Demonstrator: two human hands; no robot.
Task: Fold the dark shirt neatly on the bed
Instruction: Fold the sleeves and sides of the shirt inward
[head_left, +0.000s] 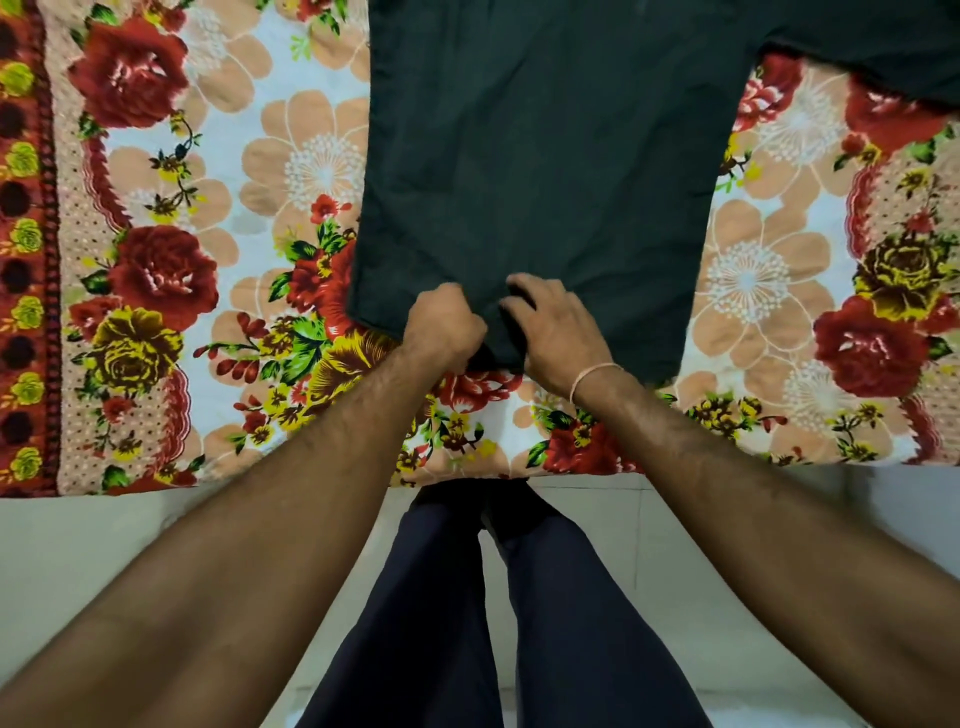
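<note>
A: Where's the dark green cotton shirt (540, 171) lying?

B: Flat on the floral-printed bed (218, 218), long axis running six to twelve o'clock, one sleeve out toward two o'clock.

A: And the hands?

B: Both at the hem's middle, at six o'clock. The left hand (441, 325) is fisted, pinching the hem; the right hand (553, 332) curls its fingers into the cloth beside it. Neither is nearer; the shirt stretches away toward twelve.

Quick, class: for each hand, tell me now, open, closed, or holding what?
Left hand: closed, fingers gripping the dark shirt at its near hem.
Right hand: fingers curled on the same hem, gripping the shirt.
</note>
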